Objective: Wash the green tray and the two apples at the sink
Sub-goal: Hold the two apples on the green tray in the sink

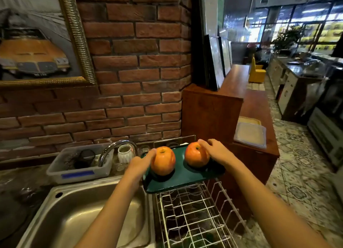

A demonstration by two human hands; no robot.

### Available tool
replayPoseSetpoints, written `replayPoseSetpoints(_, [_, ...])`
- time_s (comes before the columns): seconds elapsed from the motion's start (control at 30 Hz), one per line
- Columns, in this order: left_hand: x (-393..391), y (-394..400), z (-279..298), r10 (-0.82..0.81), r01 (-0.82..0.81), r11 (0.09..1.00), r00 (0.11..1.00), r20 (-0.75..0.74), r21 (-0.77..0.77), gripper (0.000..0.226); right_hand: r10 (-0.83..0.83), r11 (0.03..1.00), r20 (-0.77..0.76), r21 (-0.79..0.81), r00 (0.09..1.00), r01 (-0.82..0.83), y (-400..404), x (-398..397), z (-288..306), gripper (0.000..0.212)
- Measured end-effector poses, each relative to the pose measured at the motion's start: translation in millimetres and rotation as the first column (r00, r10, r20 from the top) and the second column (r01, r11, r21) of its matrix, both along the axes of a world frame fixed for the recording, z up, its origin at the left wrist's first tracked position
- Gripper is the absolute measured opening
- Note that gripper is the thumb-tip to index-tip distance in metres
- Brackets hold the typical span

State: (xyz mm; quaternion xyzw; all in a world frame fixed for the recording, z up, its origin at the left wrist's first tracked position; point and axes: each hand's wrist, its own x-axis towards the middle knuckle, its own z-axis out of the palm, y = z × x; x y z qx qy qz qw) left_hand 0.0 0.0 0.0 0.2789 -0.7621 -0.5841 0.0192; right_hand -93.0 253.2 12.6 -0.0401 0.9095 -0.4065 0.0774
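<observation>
Head view: on the green tray (182, 179), perched on the wire rack (193, 216) at three o'clock from the sink (74, 210), each apple (163, 163) (196, 155) is merely touched by the left hand (138, 166) and right hand (218, 152), neither clasped, so rolling off is risked

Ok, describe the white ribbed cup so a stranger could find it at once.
Start at the steel sink and follow its curved faucet up to the brick wall. The white ribbed cup stands just right of it, left of the green tray; the glasses beside it are clear.
</observation>
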Motion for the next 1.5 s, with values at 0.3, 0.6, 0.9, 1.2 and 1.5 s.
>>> replayPoseSetpoints(0.3, [-2, 3, 0, 0.077, -0.087, 0.983, 0.995, 0.07, 0.162, 0.107, -0.029, 0.993, 0.244, -0.102, 0.969, 0.056, 4, -10, -7, 0.08])
replayPoseSetpoints(0.6, [3, 3, -1, 0.142, -0.147, 0.967, 0.989, 0.04, 0.209, 0.091, -0.131, 0.954, 0.287, -0.222, 0.949, 0.199, -3, -7, -12, 0.074])
replayPoseSetpoints(0.9, [19, -33, 19, 0.175, -0.159, 0.956, 0.983, -0.047, 0.246, 0.058, -0.115, 0.952, 0.19, -0.26, 0.975, 0.163, -39, 9, 13, 0.072])
replayPoseSetpoints(1.2, [63, -109, 25, 0.151, -0.125, 0.953, 0.986, -0.074, 0.275, 0.078, -0.095, 0.958, 0.173, -0.251, 0.98, 0.137, -114, 45, 14, 0.069])
replayPoseSetpoints(1.5, [105, -215, 5, 0.138, -0.114, 0.966, 0.986, -0.09, 0.233, 0.062, -0.08, 0.958, 0.198, -0.257, 0.977, 0.131, -209, 100, 1, 0.074])
